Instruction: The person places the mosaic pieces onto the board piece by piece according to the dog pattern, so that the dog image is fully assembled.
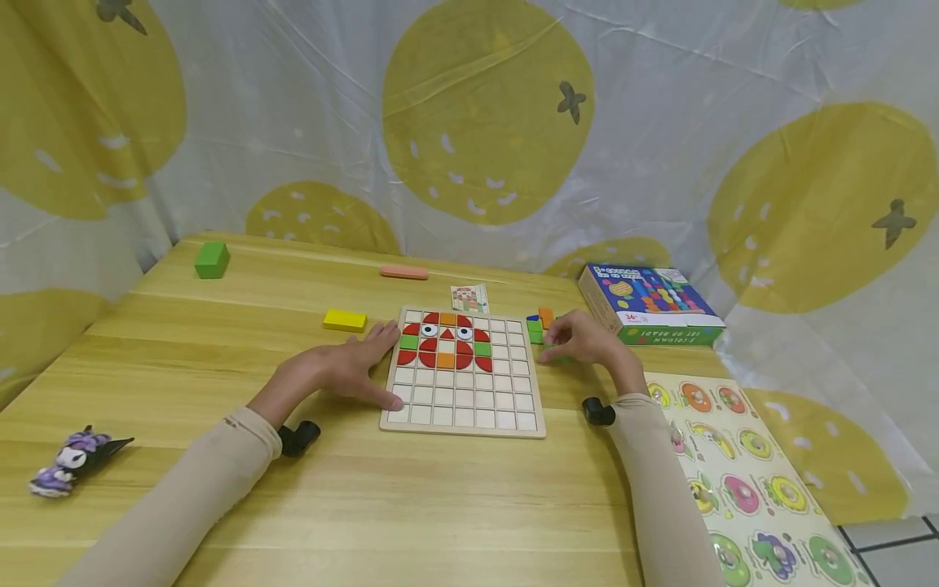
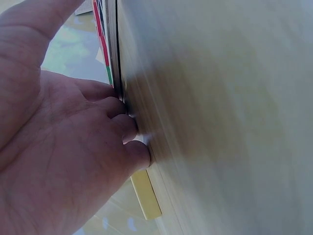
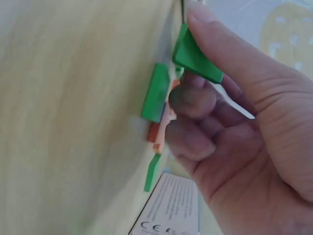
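Observation:
A wooden grid board [image 1: 464, 398] lies mid-table, its upper squares filled with red, green and orange tiles and two eye tiles forming an owl-like face. My left hand [image 1: 350, 368] rests at the board's left edge, fingers spread and thumb over the lower left corner. Beyond the board's right edge, my right hand [image 1: 583, 338] pinches a green tile [image 3: 194, 58] between thumb and fingers. Loose tiles lie around that hand, among them a green tile [image 1: 535, 333] and an orange tile [image 1: 546, 316]; the hand partly hides the group.
A picture card [image 1: 469, 298] lies behind the board. Left of it are a pink stick [image 1: 404, 272], a yellow block [image 1: 345, 319] and a green block [image 1: 212, 260]. A bead-set box [image 1: 653, 306] and a fruit puzzle board [image 1: 722, 448] occupy the right; a figurine [image 1: 73, 465] lies front left.

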`<state>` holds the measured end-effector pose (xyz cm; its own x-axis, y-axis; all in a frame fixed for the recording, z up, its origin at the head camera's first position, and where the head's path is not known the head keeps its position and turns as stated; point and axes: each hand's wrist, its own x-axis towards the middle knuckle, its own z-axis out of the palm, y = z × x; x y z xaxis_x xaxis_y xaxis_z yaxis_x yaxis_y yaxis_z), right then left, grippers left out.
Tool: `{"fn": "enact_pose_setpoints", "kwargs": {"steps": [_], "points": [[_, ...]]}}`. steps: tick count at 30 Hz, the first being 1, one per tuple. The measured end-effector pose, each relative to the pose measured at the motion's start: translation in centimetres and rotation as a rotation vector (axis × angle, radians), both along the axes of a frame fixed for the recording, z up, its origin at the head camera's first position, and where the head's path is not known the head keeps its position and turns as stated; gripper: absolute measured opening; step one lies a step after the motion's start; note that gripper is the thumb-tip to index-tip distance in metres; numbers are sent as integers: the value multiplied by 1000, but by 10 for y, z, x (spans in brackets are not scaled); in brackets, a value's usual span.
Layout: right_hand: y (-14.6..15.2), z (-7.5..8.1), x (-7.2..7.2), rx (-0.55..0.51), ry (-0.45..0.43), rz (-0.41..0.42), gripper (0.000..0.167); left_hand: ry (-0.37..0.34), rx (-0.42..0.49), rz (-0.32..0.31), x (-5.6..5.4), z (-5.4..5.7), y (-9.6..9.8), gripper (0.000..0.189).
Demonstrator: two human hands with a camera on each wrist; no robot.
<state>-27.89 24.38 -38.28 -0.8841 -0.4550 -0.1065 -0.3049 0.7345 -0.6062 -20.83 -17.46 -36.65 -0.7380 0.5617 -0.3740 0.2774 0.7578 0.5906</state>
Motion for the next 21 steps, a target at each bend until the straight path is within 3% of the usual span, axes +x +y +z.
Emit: {"fn": "enact_pose_setpoints", "kwargs": {"steps": [6,13,21], "points": [[-16,9,4,-120,16,-7,12,6,13,-7,-2,-4,-3,133],[-61,17,13,-254,-124,121,13,16,-31,1,-1,-1,1,128],[-104,17,26,-295,-210,229,7,11,-23,2,-1,0,1,127]]}}
